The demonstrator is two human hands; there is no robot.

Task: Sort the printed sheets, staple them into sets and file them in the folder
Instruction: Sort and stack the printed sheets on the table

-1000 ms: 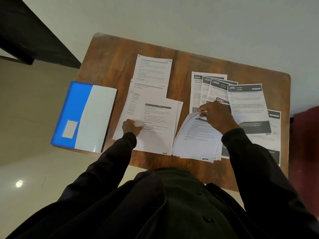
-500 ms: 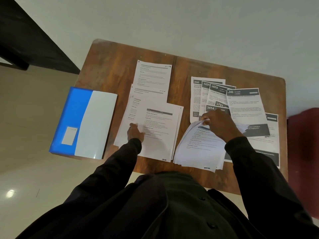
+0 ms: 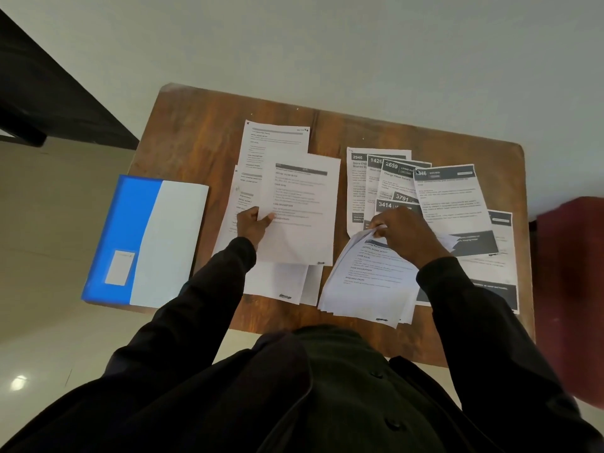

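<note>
The left hand (image 3: 253,223) is pinching a single printed sheet (image 3: 302,207) by its left edge, thumb on the face and fingers behind, and is holding it over the left pile of text sheets (image 3: 281,286) at the table's centre; the sheet's long axis is running 12 to 6 o'clock, its dark header bar pointing to 12. At 3 o'clock of it, the right hand (image 3: 405,233) is gripping the top edge of a loose stack of sheets (image 3: 366,282), whose long axis is leaning from 7 toward 1 o'clock, heading uppermost. Beyond that hand, toward 2 o'clock, numbered sheets (image 3: 451,204) with dark headers are lying fanned and overlapping. At 9 o'clock a blue-and-white folder (image 3: 147,240) is lying closed, overhanging the wooden table (image 3: 202,132), its long axis also tilting toward 1 o'clock.
</note>
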